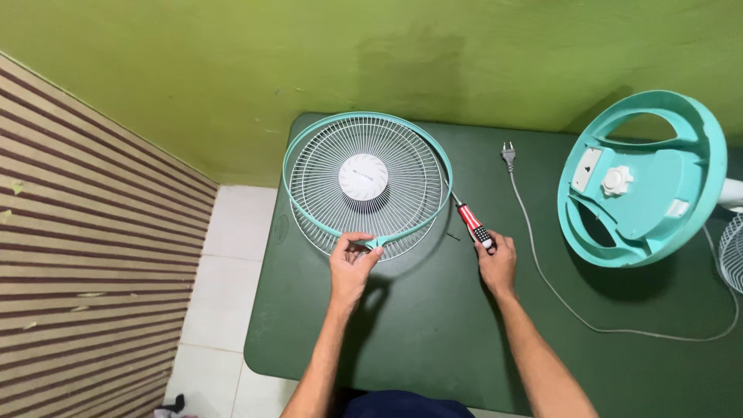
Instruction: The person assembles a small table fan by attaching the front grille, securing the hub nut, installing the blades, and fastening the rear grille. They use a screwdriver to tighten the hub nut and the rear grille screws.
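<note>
A round white wire fan guard [364, 186] with a white centre cap lies on the dark green table [433, 325]. A teal plastic rim ring [309, 139] sits around it, partly lifted off. My left hand [352, 263] pinches the ring's clasp at the near edge of the guard. My right hand [497, 259] grips a red-handled screwdriver [472, 223], whose tip points at the guard's right edge. A small dark screw [453, 235] lies on the table between the two hands.
The teal round fan base [642, 182] stands tilted on the table's right side. A grey power cord with plug [508, 152] snakes across the table towards the right. Part of another white grille [731, 251] shows at the right edge. Green wall behind, tiled floor and striped panel left.
</note>
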